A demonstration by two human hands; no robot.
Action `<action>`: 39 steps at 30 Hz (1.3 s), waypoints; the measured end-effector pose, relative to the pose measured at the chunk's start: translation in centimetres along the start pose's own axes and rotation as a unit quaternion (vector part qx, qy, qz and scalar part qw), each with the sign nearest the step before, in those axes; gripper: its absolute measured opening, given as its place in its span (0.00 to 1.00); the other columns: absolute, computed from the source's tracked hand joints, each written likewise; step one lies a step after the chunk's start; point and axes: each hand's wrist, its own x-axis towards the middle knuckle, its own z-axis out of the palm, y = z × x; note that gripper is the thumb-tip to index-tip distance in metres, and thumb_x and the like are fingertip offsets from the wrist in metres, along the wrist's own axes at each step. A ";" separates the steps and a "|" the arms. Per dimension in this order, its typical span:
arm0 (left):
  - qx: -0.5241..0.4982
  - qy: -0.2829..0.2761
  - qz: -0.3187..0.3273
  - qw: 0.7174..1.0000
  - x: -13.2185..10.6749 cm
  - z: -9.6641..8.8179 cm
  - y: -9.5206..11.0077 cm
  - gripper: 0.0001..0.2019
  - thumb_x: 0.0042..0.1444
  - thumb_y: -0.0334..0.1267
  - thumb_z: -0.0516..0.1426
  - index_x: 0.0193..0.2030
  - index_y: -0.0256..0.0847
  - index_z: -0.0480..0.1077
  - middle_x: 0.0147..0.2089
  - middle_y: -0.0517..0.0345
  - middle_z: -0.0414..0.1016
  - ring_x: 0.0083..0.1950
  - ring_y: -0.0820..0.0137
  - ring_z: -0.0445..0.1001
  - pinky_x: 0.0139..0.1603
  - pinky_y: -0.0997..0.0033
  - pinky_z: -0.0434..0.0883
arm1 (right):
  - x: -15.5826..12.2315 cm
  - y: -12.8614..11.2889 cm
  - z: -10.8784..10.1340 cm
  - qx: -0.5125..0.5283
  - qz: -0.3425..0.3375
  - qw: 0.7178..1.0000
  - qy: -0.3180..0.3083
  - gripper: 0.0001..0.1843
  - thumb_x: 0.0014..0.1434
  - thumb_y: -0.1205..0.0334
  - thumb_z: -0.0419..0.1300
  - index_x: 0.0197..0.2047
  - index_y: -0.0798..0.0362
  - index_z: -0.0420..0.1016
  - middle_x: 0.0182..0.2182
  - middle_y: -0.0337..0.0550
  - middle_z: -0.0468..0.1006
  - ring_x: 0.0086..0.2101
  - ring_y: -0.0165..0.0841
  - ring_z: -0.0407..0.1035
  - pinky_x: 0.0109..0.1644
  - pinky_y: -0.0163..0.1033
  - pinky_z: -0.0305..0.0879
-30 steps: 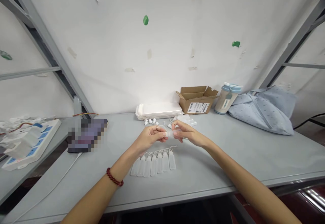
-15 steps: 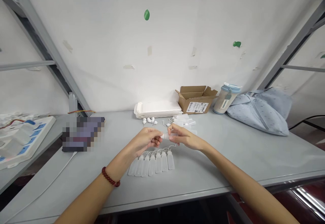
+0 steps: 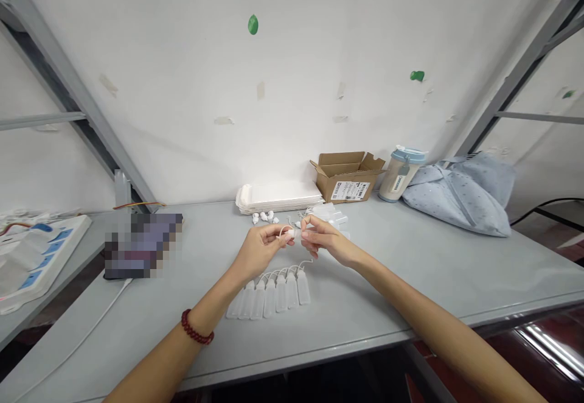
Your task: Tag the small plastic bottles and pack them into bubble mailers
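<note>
Above the middle of the grey table, my left hand [image 3: 260, 249] pinches a white cap [image 3: 291, 234] with a thin bent tube curving off it. The fingers of my right hand [image 3: 332, 242] are closed around a small translucent plastic bottle [image 3: 298, 233], mostly hidden behind them. Cap and bottle meet end to end between the hands; whether they are fastened, I cannot tell. Below lies a row of several capped bottles [image 3: 270, 299], their white tubes pointing away from me. A few loose white caps [image 3: 263, 217] and a cluster of bottles [image 3: 325, 210] lie beyond my hands.
Along the wall stand a stack of white trays [image 3: 283, 197], an open cardboard box [image 3: 349, 181], a tumbler with a blue lid [image 3: 401, 175] and a light blue cloth bag [image 3: 456, 202]. A pixelated dark object [image 3: 146, 245] with a white cable lies left, near a power strip [image 3: 50, 257].
My left hand has turned slightly, and the curved tube now shows above its fingers. Both hands stay together at the cap and bottle. The whole view has shifted a little.
</note>
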 end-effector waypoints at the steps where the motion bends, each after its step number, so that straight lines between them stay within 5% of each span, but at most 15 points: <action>1: 0.006 0.004 0.004 1.000 0.0 0.0 0.0 0.12 0.50 0.41 0.59 0.38 0.36 0.74 0.33 0.55 0.76 0.38 0.67 0.74 0.41 0.69 0.70 | 0.0 -0.1 0.0 0.001 -0.001 1.000 -0.001 0.10 0.56 0.56 0.56 0.34 0.50 0.57 0.18 0.29 0.58 0.22 0.26 0.53 0.25 0.32 0.56; 7: 0.008 -0.023 0.009 1.000 0.0 -0.2 0.4 0.11 0.52 0.43 0.57 0.36 0.36 0.73 0.30 0.57 0.75 0.35 0.70 0.73 0.40 0.71 0.69 | -0.4 -0.8 0.0 -0.036 -0.025 0.999 -0.006 0.08 0.58 0.58 0.54 0.35 0.50 0.57 0.21 0.31 0.59 0.22 0.25 0.54 0.26 0.33 0.56; 13: 0.053 -0.033 -0.006 0.998 0.1 -0.5 0.3 0.20 0.56 0.49 0.52 0.20 0.37 0.65 0.19 0.62 0.66 0.24 0.74 0.67 0.30 0.73 0.66 | -1.1 -1.2 0.5 -0.187 -0.042 0.981 -0.002 0.05 0.60 0.59 0.52 0.35 0.51 0.60 0.26 0.33 0.60 0.23 0.25 0.54 0.28 0.33 0.54; 18: 0.065 -0.041 -0.017 0.997 -0.2 -0.5 0.6 0.19 0.54 0.49 0.53 0.20 0.37 0.65 0.19 0.61 0.66 0.24 0.74 0.68 0.30 0.73 0.67 | -1.0 -0.8 0.3 -0.264 -0.054 0.963 0.002 0.06 0.60 0.59 0.52 0.34 0.51 0.61 0.23 0.31 0.57 0.22 0.24 0.51 0.27 0.32 0.50; 25: 0.064 -0.082 0.005 0.995 -0.2 -0.6 0.7 0.11 0.52 0.44 0.56 0.33 0.38 0.71 0.27 0.59 0.71 0.30 0.71 0.70 0.33 0.71 0.69 | -0.7 -0.7 0.0 -0.140 -0.021 0.990 -0.015 0.08 0.58 0.58 0.55 0.34 0.51 0.59 0.28 0.36 0.63 0.27 0.26 0.57 0.27 0.32 0.56; 32: 0.032 -0.049 0.027 0.998 0.0 -0.5 0.2 0.12 0.49 0.43 0.59 0.37 0.38 0.73 0.35 0.55 0.74 0.36 0.69 0.71 0.34 0.71 0.70 | -0.6 -1.0 0.2 -0.105 -0.018 0.994 -0.003 0.11 0.56 0.55 0.57 0.33 0.51 0.59 0.25 0.34 0.62 0.25 0.26 0.55 0.26 0.32 0.57; 39: 0.060 -0.095 -0.043 0.993 0.1 -0.6 0.0 0.21 0.55 0.51 0.51 0.24 0.35 0.69 0.23 0.56 0.71 0.24 0.72 0.71 0.29 0.71 0.68 | -0.8 -1.1 0.4 -0.126 -0.021 0.992 -0.010 0.09 0.57 0.55 0.55 0.35 0.51 0.60 0.30 0.38 0.67 0.28 0.27 0.59 0.26 0.32 0.56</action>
